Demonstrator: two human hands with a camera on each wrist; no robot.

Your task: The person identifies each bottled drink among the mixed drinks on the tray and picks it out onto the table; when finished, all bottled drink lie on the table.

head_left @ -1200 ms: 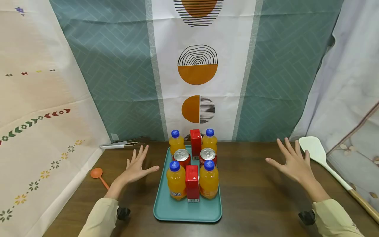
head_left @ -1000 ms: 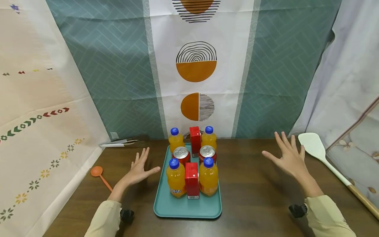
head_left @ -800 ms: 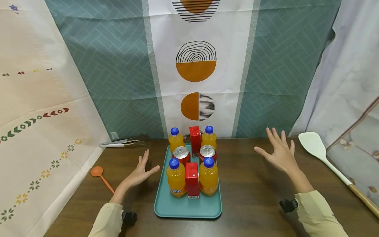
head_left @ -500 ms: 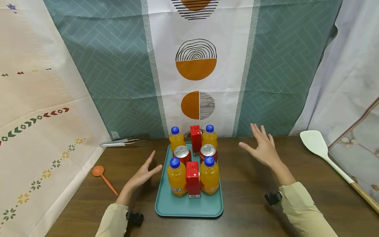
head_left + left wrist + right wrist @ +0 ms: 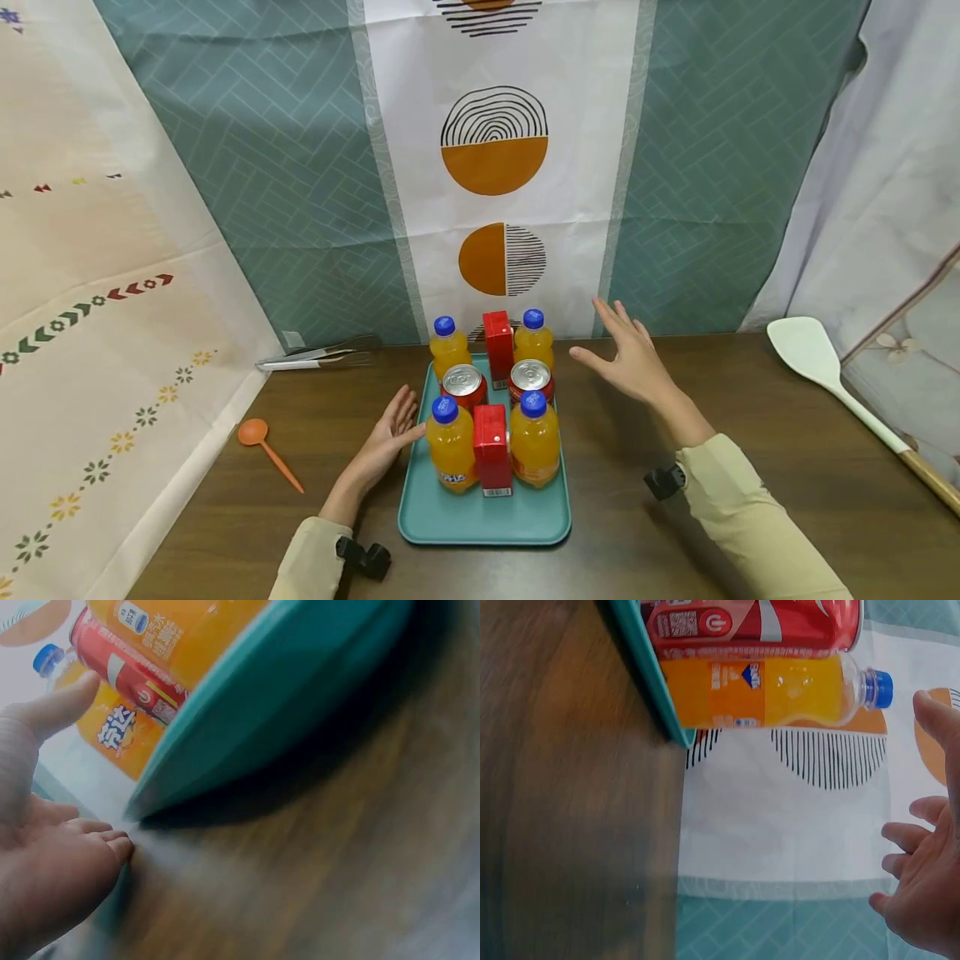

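A teal tray (image 5: 483,527) holds several orange soda bottles (image 5: 452,450) with blue caps, two red cans (image 5: 531,380) and two red drink cartons (image 5: 492,454). Beside the tray's left edge is my left hand (image 5: 386,442), its thumb stretched toward the near left bottle; whether it touches the tray I cannot tell. My right hand (image 5: 633,362), fingers spread, hovers to the right of the tray, apart from the far right bottle. In the right wrist view that bottle (image 5: 757,691) stands beyond the thumb, next to a can (image 5: 754,628). Neither hand holds anything.
An orange spoon (image 5: 258,437) lies left of my left hand. Behind it, near the cloth wall, lies a whisk (image 5: 315,360). A white spatula (image 5: 813,354) with a wooden handle lies at the right. Patterned cloths hang round the wooden table (image 5: 615,517).
Both hands have moved inward toward the tray, the right one farther and from well off to the right. The tray and its drinks have stayed in place; the head view has shifted slightly.
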